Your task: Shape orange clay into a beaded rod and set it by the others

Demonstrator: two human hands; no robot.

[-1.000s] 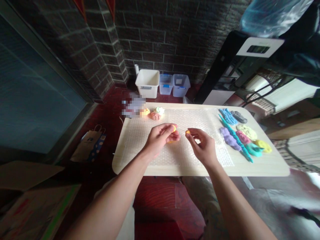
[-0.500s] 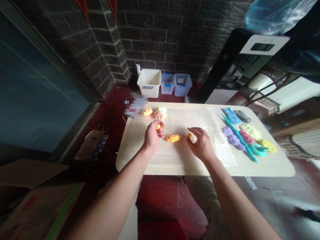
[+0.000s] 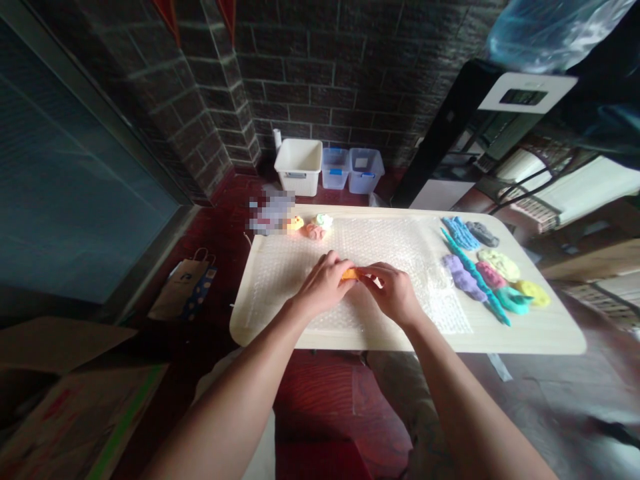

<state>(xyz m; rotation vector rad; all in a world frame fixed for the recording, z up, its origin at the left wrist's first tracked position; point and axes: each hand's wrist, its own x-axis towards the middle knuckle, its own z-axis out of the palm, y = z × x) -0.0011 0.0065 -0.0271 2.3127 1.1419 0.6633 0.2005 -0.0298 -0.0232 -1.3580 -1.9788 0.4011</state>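
Observation:
An orange lump of modelling clay point(image 3: 350, 274) is between my two hands, over the middle of the bubble wrap point(image 3: 385, 243). My left hand point(image 3: 325, 283) is closed around its left end. At the right end, the fingertips of my right hand point(image 3: 393, 287) pinch the clay. My fingers cover much of the lump. Whether it still touches the wrap, I cannot tell. Beyond my left hand are a yellow clay piece point(image 3: 296, 223), a pinkish-orange one point(image 3: 316, 231) and a pale green and white one point(image 3: 324, 220).
On the table's right side are several clay lumps: blue point(image 3: 463, 232), grey point(image 3: 483, 233), purple point(image 3: 465, 277), pink point(image 3: 491, 274), yellow point(image 3: 533, 293), and a long teal roll point(image 3: 475, 275). A white bin point(image 3: 299, 167) and two clear boxes stand behind the table point(image 3: 550, 327).
My hands have come together from either side of the orange lump and now grip it. Just before, the left held a small yellow-orange piece and an orange bit showed at the right fingertips.

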